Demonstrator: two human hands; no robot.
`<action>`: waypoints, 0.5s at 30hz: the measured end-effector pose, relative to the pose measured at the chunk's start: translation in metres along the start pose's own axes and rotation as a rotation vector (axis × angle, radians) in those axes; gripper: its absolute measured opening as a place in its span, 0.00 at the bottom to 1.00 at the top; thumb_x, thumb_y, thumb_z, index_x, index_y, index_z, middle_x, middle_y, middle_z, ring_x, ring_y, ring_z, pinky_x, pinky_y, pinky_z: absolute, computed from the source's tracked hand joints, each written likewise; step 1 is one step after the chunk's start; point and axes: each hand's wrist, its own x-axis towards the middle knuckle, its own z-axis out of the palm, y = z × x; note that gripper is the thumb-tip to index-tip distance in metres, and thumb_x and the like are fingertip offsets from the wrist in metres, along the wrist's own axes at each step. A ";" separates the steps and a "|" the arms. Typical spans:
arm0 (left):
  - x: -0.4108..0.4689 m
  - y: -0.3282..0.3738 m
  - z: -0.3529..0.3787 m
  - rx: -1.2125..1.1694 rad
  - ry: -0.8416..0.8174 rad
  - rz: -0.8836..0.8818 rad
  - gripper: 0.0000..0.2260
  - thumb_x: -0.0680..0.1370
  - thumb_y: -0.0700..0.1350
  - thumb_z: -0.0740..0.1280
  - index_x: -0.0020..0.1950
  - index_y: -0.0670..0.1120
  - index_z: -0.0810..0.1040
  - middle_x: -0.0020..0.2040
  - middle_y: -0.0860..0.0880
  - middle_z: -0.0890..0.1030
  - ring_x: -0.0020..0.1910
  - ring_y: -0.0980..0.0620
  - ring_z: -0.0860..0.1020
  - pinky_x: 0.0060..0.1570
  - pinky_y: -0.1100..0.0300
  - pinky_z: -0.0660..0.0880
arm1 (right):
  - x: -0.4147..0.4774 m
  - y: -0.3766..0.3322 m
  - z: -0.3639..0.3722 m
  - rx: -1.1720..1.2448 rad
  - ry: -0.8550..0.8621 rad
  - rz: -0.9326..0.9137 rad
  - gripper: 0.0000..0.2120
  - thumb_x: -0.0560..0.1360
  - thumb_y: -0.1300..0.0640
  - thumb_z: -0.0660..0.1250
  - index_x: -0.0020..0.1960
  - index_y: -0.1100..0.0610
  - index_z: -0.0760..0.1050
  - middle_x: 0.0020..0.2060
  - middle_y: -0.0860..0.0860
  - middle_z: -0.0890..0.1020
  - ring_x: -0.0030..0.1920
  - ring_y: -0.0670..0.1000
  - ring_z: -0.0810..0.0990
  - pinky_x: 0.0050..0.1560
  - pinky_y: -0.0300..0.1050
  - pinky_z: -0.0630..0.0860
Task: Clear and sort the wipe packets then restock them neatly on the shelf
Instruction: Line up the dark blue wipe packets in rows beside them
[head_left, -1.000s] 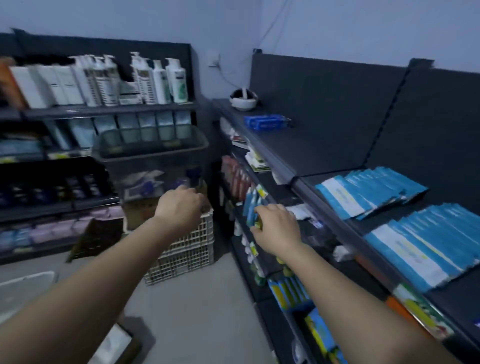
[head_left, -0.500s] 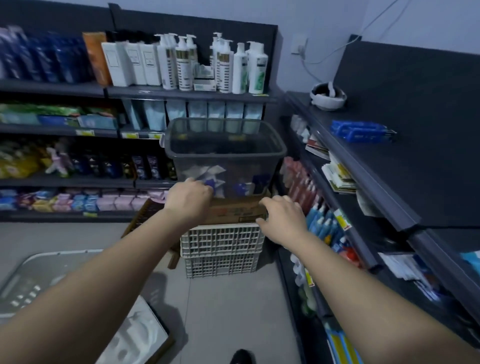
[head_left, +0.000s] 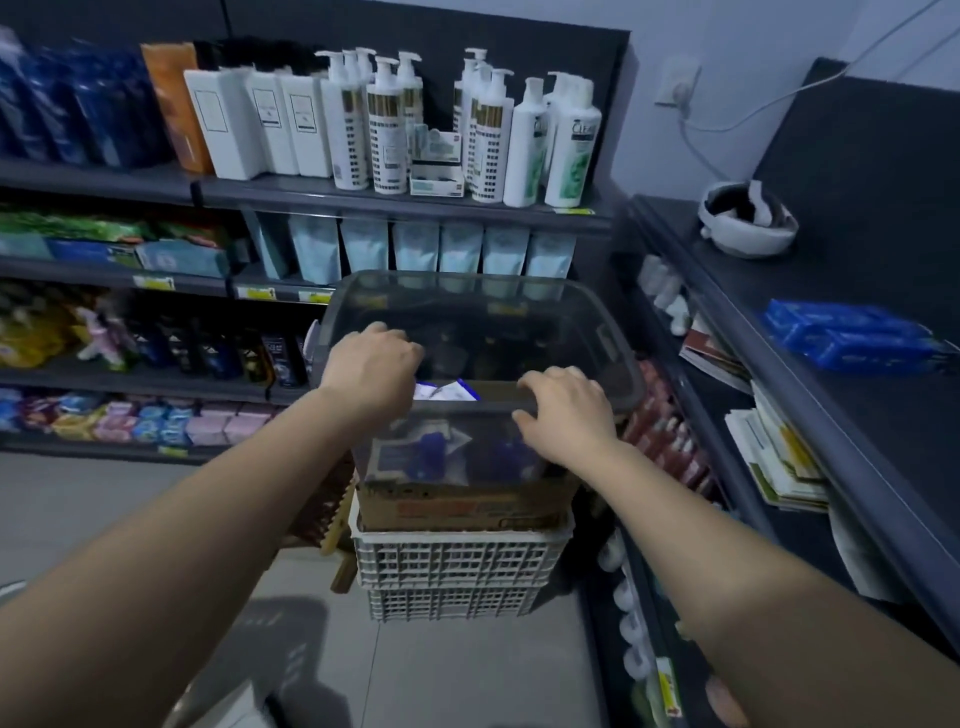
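Note:
A translucent grey plastic bin (head_left: 597, 332) stands on a cardboard box (head_left: 467, 501) in the aisle corner. White and blue wipe packets (head_left: 447, 391) lie at its bottom, partly seen through the wall. My left hand (head_left: 371, 366) curls over the bin's near left rim. My right hand (head_left: 566, 413) grips the near rim further right, fingers over the edge and thumb on the front wall. A blue wipe packet pack (head_left: 847, 338) lies on the dark top shelf (head_left: 779, 291) at the right.
The cardboard box sits on stacked white crates (head_left: 457, 571). White pump bottles (head_left: 387, 124) and pale refill pouches fill the back shelves. A white headset (head_left: 748, 226) rests on the right shelf. Leaflets and bottles fill the lower right shelves. Grey floor lies in front.
My view has swung left from the right shelving to the bin. Both hands moved up from the box's level onto the bin's near rim.

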 end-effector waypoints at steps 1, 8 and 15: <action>0.015 -0.004 0.006 0.002 -0.012 0.001 0.10 0.76 0.43 0.61 0.54 0.48 0.78 0.51 0.49 0.78 0.54 0.47 0.73 0.42 0.56 0.68 | 0.014 0.002 0.003 -0.005 -0.009 0.001 0.18 0.77 0.47 0.64 0.64 0.52 0.73 0.56 0.51 0.78 0.60 0.55 0.72 0.59 0.50 0.68; 0.114 -0.033 0.073 -0.010 -0.193 0.042 0.09 0.76 0.41 0.62 0.53 0.48 0.79 0.52 0.50 0.78 0.55 0.47 0.74 0.40 0.57 0.66 | 0.115 0.018 0.039 -0.059 -0.145 0.019 0.19 0.77 0.46 0.64 0.65 0.52 0.72 0.58 0.51 0.78 0.61 0.55 0.72 0.59 0.50 0.69; 0.182 -0.052 0.151 -0.001 -0.544 0.074 0.11 0.75 0.45 0.65 0.57 0.48 0.79 0.54 0.48 0.80 0.53 0.47 0.79 0.41 0.56 0.72 | 0.186 0.035 0.098 -0.152 -0.509 0.059 0.22 0.74 0.44 0.67 0.65 0.51 0.74 0.62 0.52 0.78 0.64 0.56 0.73 0.60 0.50 0.71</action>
